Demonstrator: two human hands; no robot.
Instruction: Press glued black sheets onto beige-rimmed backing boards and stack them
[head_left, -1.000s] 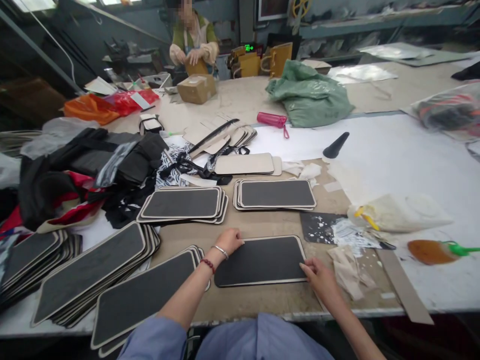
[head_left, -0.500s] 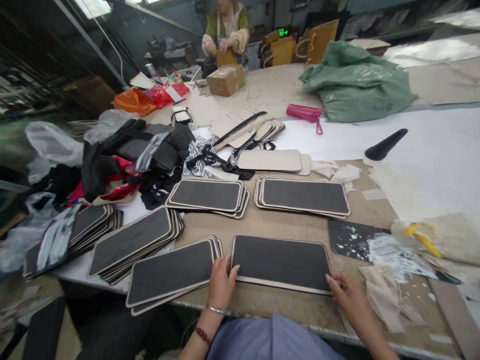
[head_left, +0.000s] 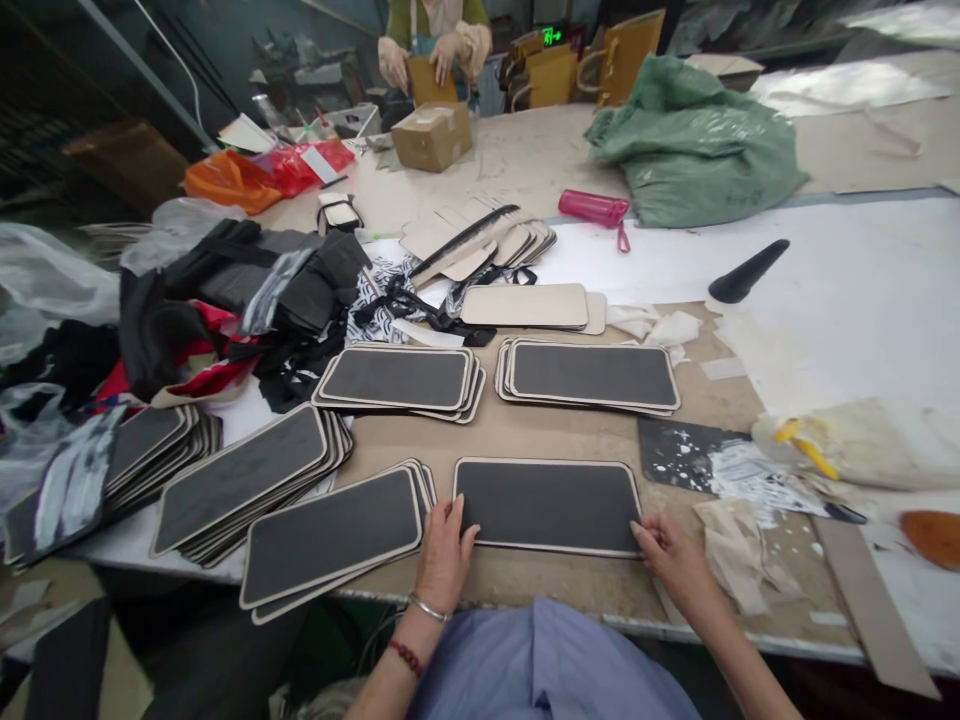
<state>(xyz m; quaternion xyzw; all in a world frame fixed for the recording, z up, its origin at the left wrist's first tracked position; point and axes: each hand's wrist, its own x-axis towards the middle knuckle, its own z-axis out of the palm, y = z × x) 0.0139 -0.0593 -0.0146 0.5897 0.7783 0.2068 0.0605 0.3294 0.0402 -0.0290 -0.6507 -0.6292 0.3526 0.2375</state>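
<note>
A dark rectangular panel with a pale border (head_left: 546, 505) lies flat on the table in front of me. At its left end is my left hand (head_left: 444, 545), fingers apart, thumb at the panel's edge. My right hand (head_left: 667, 550) pinches the panel's lower right corner between thumb and fingers. To the left is a small stack of similar panels (head_left: 330, 535), close to my left fingertips. Two more stacks lie behind, one at the left (head_left: 397, 378) and one at the right (head_left: 594, 375).
Taller panel stacks (head_left: 244, 480) lean at the left beside dark bags (head_left: 262, 285). A white-smeared dark board (head_left: 679, 455) and pale scraps (head_left: 739, 555) lie right. Farther back are a green sack (head_left: 697, 150), a pink pouch (head_left: 592, 206) and a carton (head_left: 431, 137). Another person's hands hold a brown piece.
The view has shifted, and most things sit lower-left to upper-left in it. The panel's front edge now lies more level, with both my hands still at its ends.
</note>
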